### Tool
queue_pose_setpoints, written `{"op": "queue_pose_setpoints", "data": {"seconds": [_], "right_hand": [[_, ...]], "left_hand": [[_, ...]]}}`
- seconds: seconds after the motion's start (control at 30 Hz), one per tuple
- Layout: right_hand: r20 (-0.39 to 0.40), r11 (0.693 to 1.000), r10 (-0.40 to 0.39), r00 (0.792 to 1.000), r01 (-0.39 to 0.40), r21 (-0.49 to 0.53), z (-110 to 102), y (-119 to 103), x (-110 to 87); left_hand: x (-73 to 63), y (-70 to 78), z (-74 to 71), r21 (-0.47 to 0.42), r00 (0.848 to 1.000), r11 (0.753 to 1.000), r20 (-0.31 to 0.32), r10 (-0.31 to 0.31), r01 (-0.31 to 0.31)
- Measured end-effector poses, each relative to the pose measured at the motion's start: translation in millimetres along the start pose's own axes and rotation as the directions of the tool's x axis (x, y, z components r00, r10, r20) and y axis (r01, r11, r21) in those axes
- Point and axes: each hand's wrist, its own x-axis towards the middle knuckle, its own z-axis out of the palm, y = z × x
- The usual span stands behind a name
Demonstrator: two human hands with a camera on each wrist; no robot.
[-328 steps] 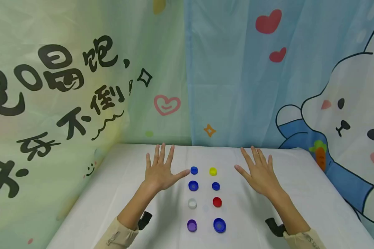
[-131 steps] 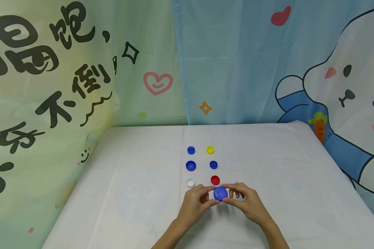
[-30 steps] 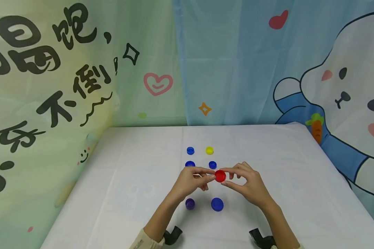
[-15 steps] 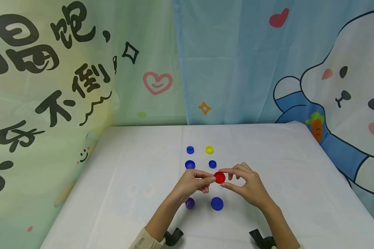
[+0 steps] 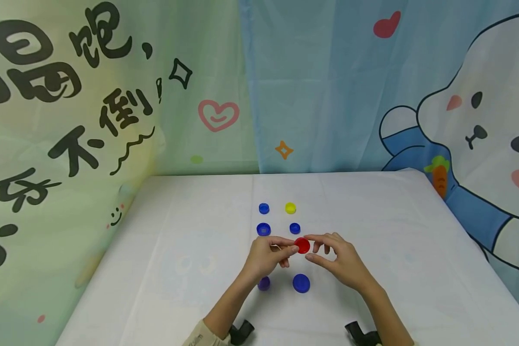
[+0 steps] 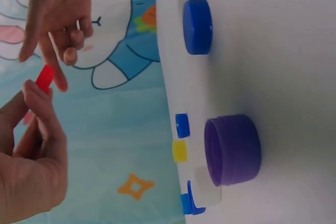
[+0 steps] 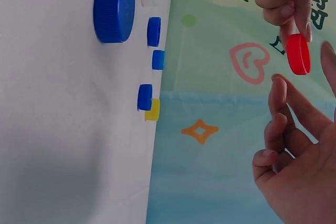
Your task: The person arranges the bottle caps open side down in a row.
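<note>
My left hand [image 5: 265, 257] pinches a red bottle cap [image 5: 302, 245] between thumb and index finger, raised above the white table. Close by on the right is my right hand [image 5: 343, 262], its thumb and index finger spread apart; the right wrist view shows a gap between them and the red cap [image 7: 298, 54]. Nearer the front, a large blue cap [image 5: 301, 283] lies closed side up. Left of it stands a purple cap [image 5: 264, 283], its hollow side up in the left wrist view. A white cap [image 6: 206, 186], hidden behind my left hand in the head view, shows there too.
Beyond the hands lie two blue caps on the left, one small [image 5: 264, 208] and one wider [image 5: 264, 229]. To their right are a yellow cap [image 5: 290, 208] and a small blue cap [image 5: 295, 228]. A printed curtain [image 5: 311, 96] hangs behind the table [image 5: 190, 206].
Both hands started spread apart, then held the large blue cap, which now lies flipped, closed side up. The red cap was lifted; my right fingers have since drawn off it, and it shifted slightly left.
</note>
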Motion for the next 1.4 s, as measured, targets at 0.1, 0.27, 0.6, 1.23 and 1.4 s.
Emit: {"op": "queue_pose_setpoints", "data": {"seconds": [0.1,0.27,0.6,1.23,1.4], "right_hand": [[0.041,0.997,0.055,0.998,-0.057,0.050,0.4,0.7,0.1],[0.111,0.975,0.072,0.991,-0.093,0.200,-0.5,3.1,1.7],[0.169,0.927,0.048,0.985,-0.106,0.359,-1.2,4.9,3.1],[0.073,0.933,0.071,0.995,-0.092,0.349,3.2,10.2,2.5],[0.038,0.941,0.035,0.999,-0.046,0.335,3.4,12.0,2.1]], "left_hand": [[-0.5,-1.9,0.0,0.110,0.986,0.982,-0.035,0.161,-0.156],[-0.1,-3.3,-1.6,0.281,0.903,0.869,-0.018,0.430,-0.408],[0.2,-3.6,-7.0,0.472,0.710,0.588,0.123,0.694,-0.657],[2.6,-8.1,-6.7,0.472,0.710,0.588,0.127,0.692,-0.657],[4.3,-13.7,-3.1,0.440,0.760,0.656,0.101,0.642,-0.613]]}}
